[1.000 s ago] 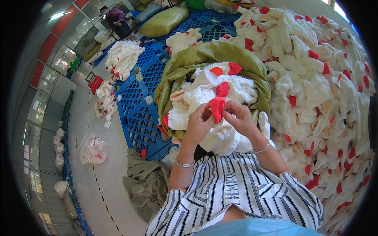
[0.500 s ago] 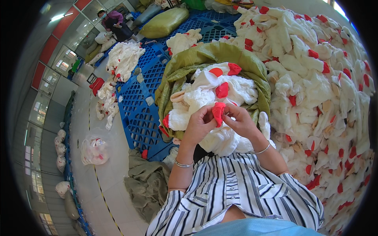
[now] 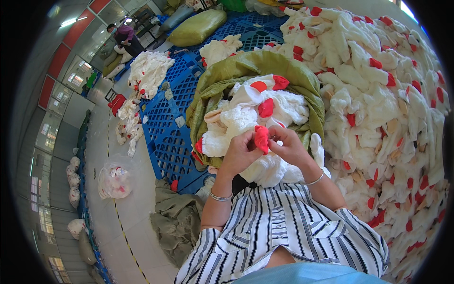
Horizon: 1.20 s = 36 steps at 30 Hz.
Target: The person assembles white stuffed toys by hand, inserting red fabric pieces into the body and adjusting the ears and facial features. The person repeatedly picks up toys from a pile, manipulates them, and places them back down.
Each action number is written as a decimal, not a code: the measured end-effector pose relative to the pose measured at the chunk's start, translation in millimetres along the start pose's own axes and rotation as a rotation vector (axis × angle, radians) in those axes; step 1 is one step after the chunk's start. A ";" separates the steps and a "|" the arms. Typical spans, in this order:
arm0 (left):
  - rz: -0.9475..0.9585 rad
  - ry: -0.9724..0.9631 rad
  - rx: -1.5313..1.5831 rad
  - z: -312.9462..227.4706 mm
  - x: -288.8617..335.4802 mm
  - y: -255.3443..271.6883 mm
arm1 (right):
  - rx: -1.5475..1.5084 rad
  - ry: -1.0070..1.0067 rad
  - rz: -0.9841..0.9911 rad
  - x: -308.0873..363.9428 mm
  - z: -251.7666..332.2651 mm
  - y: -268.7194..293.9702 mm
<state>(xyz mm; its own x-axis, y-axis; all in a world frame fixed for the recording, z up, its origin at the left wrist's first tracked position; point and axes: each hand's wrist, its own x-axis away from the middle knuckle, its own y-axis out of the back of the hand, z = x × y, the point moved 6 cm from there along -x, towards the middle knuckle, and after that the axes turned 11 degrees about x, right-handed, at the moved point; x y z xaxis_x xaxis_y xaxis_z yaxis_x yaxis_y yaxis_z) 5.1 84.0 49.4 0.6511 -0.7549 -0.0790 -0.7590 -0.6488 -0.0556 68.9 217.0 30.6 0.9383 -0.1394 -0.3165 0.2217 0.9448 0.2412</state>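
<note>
Between my two hands is a small red fabric piece (image 3: 261,139), part of a white plush skin (image 3: 269,169) that hangs below it toward my lap. My left hand (image 3: 242,150) pinches the red cloth from its left side. On the other side, the fingertips of my right hand (image 3: 286,146) are pressed together on its edge. Just beyond lies an olive woven sack (image 3: 222,71), its mouth rolled open, full of white plush skins (image 3: 283,106) with red and beige patches.
A large heap of white plush skins (image 3: 364,109) rises at the right. Blue plastic pallets (image 3: 165,123) lie beyond and left of the sack. A grey-green cloth (image 3: 177,222) and a clear bag (image 3: 116,181) lie on the floor at left. Another person (image 3: 125,38) stands far left.
The red piece has been bunched and turned between my fingers, and looks shorter now. My hands have hardly shifted. The far person has moved slightly left.
</note>
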 end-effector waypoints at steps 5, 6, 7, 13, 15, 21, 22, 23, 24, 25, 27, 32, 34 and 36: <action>0.020 -0.070 -0.058 -6.9 2.7 1.6 | -0.102 -0.024 -0.054 -1.4 -2.5 6.2; 0.022 -0.087 -0.053 -9.5 2.6 1.0 | -0.114 -0.032 -0.062 -1.5 -4.7 7.7; 0.006 -0.143 -0.157 -15.0 3.7 5.6 | -0.126 -0.040 -0.069 -1.6 -7.2 9.0; -0.200 -0.436 -0.181 -53.2 12.3 43.8 | -0.140 -0.045 -0.128 -1.5 -10.4 14.7; -0.212 -0.500 -0.219 -54.6 16.7 35.6 | -0.119 0.035 -0.105 -8.8 -4.0 5.2; -0.200 -0.293 -0.092 -32.7 9.1 25.6 | -0.084 0.043 0.031 -7.9 29.8 -3.8; -0.222 -0.278 -0.122 -29.9 9.7 27.0 | -0.032 -0.041 0.053 -4.5 16.5 -0.4; -0.250 -0.305 -0.098 -31.1 11.3 29.2 | 0.006 -0.036 0.007 -6.1 17.7 3.9; -0.278 -0.332 -0.074 -32.1 10.8 30.2 | 0.044 -0.030 -0.038 -8.3 21.1 8.7; -0.306 -0.360 -0.050 -32.9 10.7 31.1 | 0.083 -0.024 -0.084 -10.5 25.1 12.6; -0.320 -0.369 -0.025 -31.7 11.7 32.2 | 0.028 0.000 -0.125 -12.9 29.1 14.0; -0.335 -0.371 0.062 -23.4 14.4 39.0 | -0.058 0.063 -0.146 -15.9 31.3 13.0; -0.376 -0.386 0.094 -25.4 14.8 41.0 | -0.038 0.081 -0.148 -17.7 33.3 13.5; -0.383 -0.377 0.110 -25.7 16.0 41.9 | 0.036 0.075 -0.141 -18.6 34.4 17.2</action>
<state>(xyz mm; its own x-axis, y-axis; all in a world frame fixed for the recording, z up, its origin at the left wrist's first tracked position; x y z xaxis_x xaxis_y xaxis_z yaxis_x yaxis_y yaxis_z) -16.0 42.2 71.4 0.8481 -0.3668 -0.3823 -0.4779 -0.8412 -0.2530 64.4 225.6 72.2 0.8749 -0.2461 -0.4172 0.3604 0.9061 0.2214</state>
